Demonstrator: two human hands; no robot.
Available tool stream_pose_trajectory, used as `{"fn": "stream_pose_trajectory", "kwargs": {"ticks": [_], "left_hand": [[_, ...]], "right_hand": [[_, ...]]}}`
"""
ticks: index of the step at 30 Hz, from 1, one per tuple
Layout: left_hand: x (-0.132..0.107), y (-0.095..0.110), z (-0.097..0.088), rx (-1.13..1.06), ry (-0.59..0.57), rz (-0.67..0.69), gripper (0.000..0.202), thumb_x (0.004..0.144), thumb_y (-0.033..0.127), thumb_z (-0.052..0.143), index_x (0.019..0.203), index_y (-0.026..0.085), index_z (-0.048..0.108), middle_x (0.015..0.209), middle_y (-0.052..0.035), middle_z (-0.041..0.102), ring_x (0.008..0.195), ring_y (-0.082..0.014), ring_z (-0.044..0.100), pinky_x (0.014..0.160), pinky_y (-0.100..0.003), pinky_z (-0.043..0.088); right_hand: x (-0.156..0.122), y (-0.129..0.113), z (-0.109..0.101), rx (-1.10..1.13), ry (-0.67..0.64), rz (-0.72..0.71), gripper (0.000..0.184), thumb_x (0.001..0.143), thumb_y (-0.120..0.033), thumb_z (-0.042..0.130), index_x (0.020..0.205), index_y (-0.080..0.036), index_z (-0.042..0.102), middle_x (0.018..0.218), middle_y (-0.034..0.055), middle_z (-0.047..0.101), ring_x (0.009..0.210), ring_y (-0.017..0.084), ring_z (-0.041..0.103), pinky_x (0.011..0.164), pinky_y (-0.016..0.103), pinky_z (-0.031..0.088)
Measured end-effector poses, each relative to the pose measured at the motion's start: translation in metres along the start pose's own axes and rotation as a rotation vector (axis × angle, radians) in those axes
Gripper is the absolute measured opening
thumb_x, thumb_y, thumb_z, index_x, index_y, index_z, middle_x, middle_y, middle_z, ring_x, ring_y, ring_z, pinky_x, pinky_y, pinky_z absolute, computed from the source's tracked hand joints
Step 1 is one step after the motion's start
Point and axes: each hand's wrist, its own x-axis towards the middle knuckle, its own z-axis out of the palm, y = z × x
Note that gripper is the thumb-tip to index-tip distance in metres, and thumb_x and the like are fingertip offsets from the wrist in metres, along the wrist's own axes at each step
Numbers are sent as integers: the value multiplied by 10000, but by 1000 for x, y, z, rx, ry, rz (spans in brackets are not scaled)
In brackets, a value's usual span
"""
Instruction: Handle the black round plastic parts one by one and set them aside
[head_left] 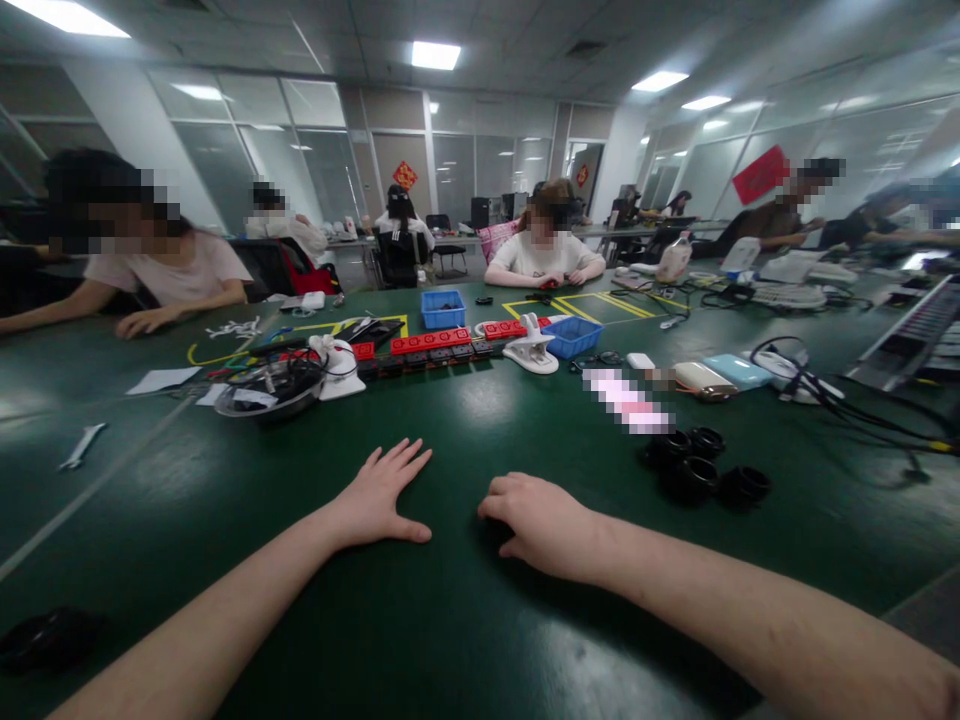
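My left hand (379,495) lies flat on the green table (465,620), palm down, fingers stretched out and spread, holding nothing. My right hand (536,525) rests on the table a short way to its right, knuckles up, fingers curled under; whatever may be beneath them is hidden. Several black rings (701,465) sit to the right of and beyond my right hand. A row of red and black power strips (442,350) runs across the middle of the table further out.
Two blue baskets (442,308) (571,335), a white clamp-like device (531,350), a round tray of cables (270,388), a wrench (81,446), phones and power banks (712,375) and black cables (847,400) lie about. Other people sit around the far edge.
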Motion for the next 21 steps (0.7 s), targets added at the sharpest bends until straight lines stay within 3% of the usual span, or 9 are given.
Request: {"fn": "stream_pose_trajectory", "kwargs": {"ticks": [3, 12, 21], "left_hand": [[1, 1, -1, 2, -10, 1, 1018, 613, 752, 467, 1385, 195, 108, 1451, -97, 67, 1316, -312, 57, 1031, -525, 93], [1, -1, 1, 1, -16, 9, 983, 639, 735, 461, 1386, 218, 87, 1453, -87, 48, 1317, -306, 47, 1030, -530, 94], [2, -1, 3, 9, 1, 13, 967, 643, 709, 480, 1386, 226, 93, 1453, -77, 63, 1316, -304, 62, 1033, -525, 91]], "right_hand": [[-35, 2, 2, 113, -22, -16, 377, 650, -231, 703, 1009, -201, 592, 969, 49, 554, 884, 194, 515, 755, 304, 437], [-142, 32, 12, 209, 12, 247, 320, 643, -128, 626, 942, -239, 609, 947, 44, 572, 892, 218, 503, 795, 368, 406], [-212, 82, 31, 243, 139, 584, 282, 618, -177, 582, 876, -273, 646, 952, 78, 616, 923, 264, 543, 817, 415, 437]]}}
